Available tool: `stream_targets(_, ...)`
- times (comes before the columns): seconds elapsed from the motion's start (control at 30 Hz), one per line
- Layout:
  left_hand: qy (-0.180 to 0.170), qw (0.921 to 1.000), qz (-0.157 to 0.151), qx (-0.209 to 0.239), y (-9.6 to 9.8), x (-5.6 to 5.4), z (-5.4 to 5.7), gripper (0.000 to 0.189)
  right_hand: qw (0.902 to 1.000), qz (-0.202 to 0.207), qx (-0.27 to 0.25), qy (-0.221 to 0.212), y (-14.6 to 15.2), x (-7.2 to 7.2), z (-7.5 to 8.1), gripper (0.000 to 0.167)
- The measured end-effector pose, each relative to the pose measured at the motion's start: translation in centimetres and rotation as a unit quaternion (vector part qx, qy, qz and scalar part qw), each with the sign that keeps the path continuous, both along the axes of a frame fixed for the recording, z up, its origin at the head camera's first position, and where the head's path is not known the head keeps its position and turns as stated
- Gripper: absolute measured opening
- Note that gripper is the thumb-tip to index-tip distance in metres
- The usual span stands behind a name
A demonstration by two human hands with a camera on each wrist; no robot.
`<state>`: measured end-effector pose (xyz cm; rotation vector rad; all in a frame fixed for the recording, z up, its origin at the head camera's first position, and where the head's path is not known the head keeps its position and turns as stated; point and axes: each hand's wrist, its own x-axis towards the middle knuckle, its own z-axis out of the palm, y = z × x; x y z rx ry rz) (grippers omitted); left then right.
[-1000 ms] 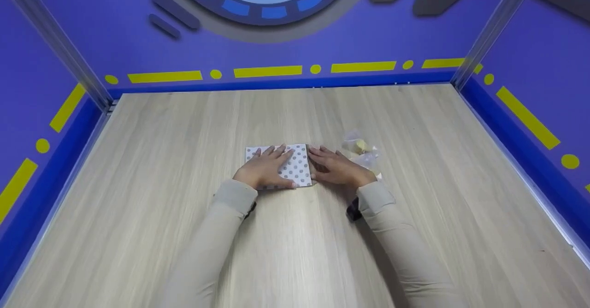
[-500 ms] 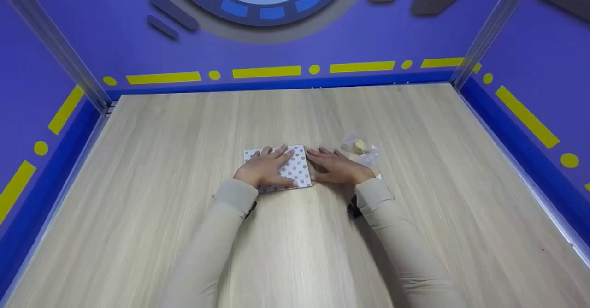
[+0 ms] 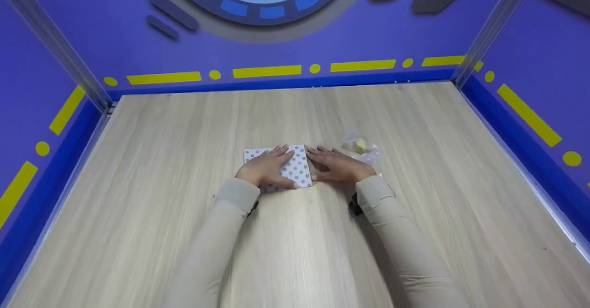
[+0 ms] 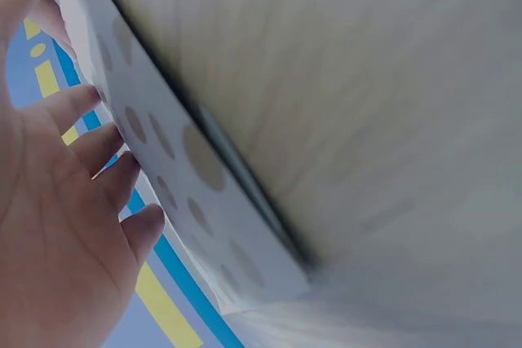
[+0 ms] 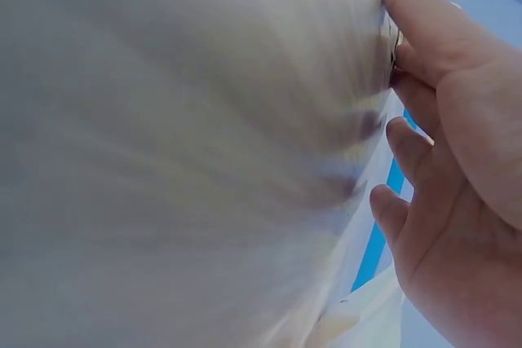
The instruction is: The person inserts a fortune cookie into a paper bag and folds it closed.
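Observation:
A flat, squarish paper-like piece (image 3: 300, 166), white with grey dots, lies on the table. My left hand (image 3: 267, 167) rests palm-down on it, fingers pointing away and thumb near its front edge. Its dotted side and a thin dark gap along the lower edge show in the left wrist view, with the fingertips (image 4: 147, 222) right at its upper face. Along the piece's right edge sits my right hand (image 3: 339, 166), fingers extended and fingertips (image 5: 400, 132) close over the tabletop. The left part of the piece is hidden under my left hand.
Just behind the right hand lies a crumpled clear plastic bag (image 3: 371, 158) with a small yellowish thing (image 3: 360, 146) in it. The wooden table (image 3: 184, 128) is bounded by blue-purple walls (image 3: 258, 52) at the back and both sides.
The left hand's fingers have drawn closer together on the dotted piece. The right hand and the piece stay almost where they were.

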<state>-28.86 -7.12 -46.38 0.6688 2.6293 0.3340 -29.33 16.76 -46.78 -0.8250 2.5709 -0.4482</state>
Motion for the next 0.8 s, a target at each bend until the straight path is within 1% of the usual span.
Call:
stream_targets(0.07, 0.003, 1.0000, 0.001, 0.000, 0.02, 0.03, 0.04, 0.099, 1.0000, -0.002, -0.003, -0.004, -0.01, -0.06, 0.06, 0.076)
stream_targets(0.17, 0.012, 0.9999, -0.005, -0.005, 0.10, 0.04, 0.04, 0.099, 0.9999, -0.007, -0.001, -0.009, 0.01, -0.16, 0.08, 0.077)
stream_targets(0.4, -0.002, 1.0000, -0.002, -0.004, 0.13, 0.01, 0.03, 0.100, 0.9999, -0.001, 0.004, -0.010, 0.10, -0.44, 0.02, 0.078)
stream_targets(0.53, -0.001, 1.0000, 0.001, -0.005, 0.13, 0.06, 0.05, 0.098, 1.0000, -0.001, 0.001, -0.009, 0.28, -0.50, 0.05, 0.078)
stream_targets(0.8, -0.002, 1.0000, 0.004, -0.004, 0.31, 0.06, 0.04, 0.097, 0.9999, 0.001, 0.013, -0.002, 0.27, -0.55, 0.34, 0.079)
